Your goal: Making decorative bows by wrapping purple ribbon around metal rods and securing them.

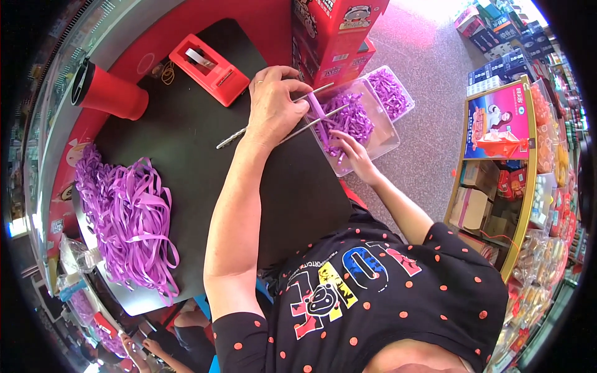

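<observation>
My left hand is closed in a pinch on two thin metal sticks, which look like chopsticks. The sticks reach over the near end of a clear plastic box. A strip of purple ribbon lies across them just beyond my left fingertips. Inside the box is a heap of short purple ribbon pieces. My right hand is at the box's near side, fingers bent and closed on purple ribbon; its exact hold is partly hidden.
A long bundle of purple ribbons lies on the left of the black table. Farther back are a red tape dispenser and a red tumbler. Red cartons stand behind the boxes. A second clear box holds ribbon pieces.
</observation>
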`<action>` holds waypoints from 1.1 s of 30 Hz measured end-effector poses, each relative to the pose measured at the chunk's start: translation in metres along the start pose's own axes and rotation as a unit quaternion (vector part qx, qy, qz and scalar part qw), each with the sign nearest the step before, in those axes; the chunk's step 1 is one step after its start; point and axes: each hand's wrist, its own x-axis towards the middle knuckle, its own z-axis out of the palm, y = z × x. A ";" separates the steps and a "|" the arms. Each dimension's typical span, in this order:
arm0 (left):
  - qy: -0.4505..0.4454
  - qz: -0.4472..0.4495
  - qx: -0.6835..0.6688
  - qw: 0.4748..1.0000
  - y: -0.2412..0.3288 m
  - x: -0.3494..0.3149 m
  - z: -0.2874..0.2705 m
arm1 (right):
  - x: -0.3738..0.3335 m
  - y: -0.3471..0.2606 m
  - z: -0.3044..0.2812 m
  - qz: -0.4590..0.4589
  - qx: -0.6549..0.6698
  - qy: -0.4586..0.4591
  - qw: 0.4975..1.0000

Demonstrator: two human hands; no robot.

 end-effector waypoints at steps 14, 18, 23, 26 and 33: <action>0.000 0.003 -0.002 1.000 -0.004 0.000 -0.003 | -0.106 -0.133 0.012 0.022 -0.015 0.029 0.999; -0.024 -0.006 0.014 1.000 -0.003 0.000 -0.006 | -0.114 -0.158 0.016 0.023 0.049 0.032 0.998; -0.022 -0.009 0.014 1.000 -0.004 -0.001 -0.004 | -0.114 -0.182 0.020 -0.021 0.139 0.025 0.990; -0.021 -0.007 0.006 1.000 -0.005 -0.001 -0.004 | -0.112 -0.189 0.014 -0.034 0.137 0.026 0.990; -0.015 0.005 0.019 1.000 -0.004 0.000 -0.006 | -0.053 -0.221 0.005 -0.177 0.192 -0.035 0.965</action>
